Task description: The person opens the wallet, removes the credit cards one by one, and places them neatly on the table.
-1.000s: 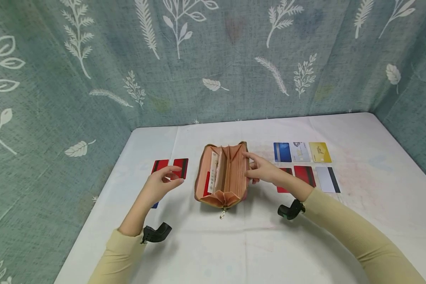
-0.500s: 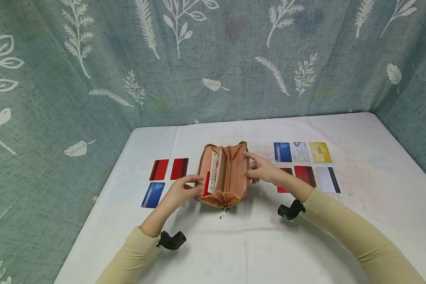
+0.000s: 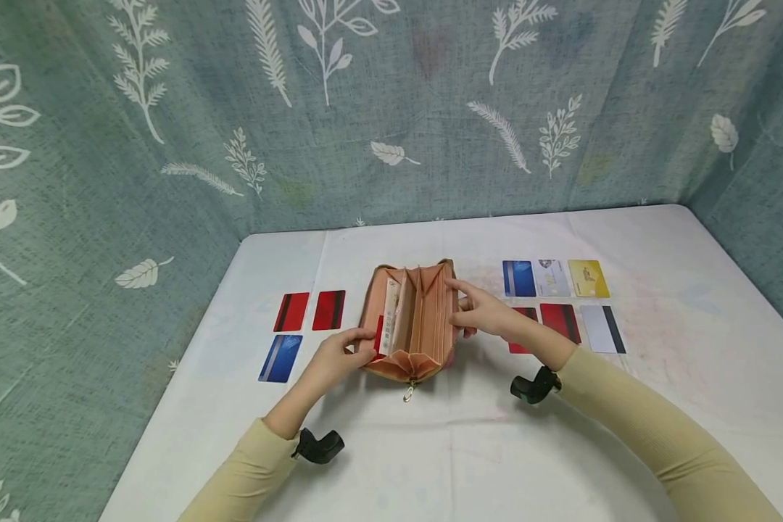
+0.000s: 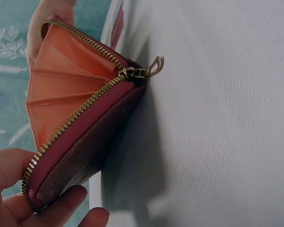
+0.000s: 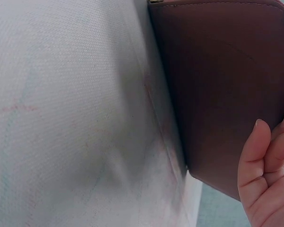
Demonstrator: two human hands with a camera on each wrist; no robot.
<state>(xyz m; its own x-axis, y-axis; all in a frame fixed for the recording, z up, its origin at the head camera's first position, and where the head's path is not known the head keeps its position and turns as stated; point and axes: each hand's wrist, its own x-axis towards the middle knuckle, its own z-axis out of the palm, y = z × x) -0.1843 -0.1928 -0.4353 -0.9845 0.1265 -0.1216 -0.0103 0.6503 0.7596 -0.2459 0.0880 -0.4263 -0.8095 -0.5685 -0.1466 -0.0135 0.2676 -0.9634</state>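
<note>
An open tan zip wallet (image 3: 409,319) lies on the white table cover (image 3: 431,449), its pink accordion pockets facing up with paper slips and a red card (image 3: 380,335) inside. My left hand (image 3: 342,351) grips the wallet's left wall near the front corner. In the left wrist view the thumb and fingers (image 4: 71,205) pinch the zipper edge of the wallet (image 4: 85,137). My right hand (image 3: 479,308) holds the right wall, thumb inside. The right wrist view shows its fingers (image 5: 265,179) against the brown outer side of the wallet (image 5: 227,85).
Two red cards (image 3: 310,311) and a blue card (image 3: 280,357) lie left of the wallet. To the right lie blue (image 3: 519,278), pale (image 3: 552,278) and yellow (image 3: 588,278) cards, with red (image 3: 560,319) and white striped (image 3: 602,328) cards below. Patterned green cloth walls (image 3: 104,181) enclose the table.
My left hand has moved right from over the cards at the left and taken hold of the wallet's left wall, uncovering the blue card. The right hand has stayed on the right wall.
</note>
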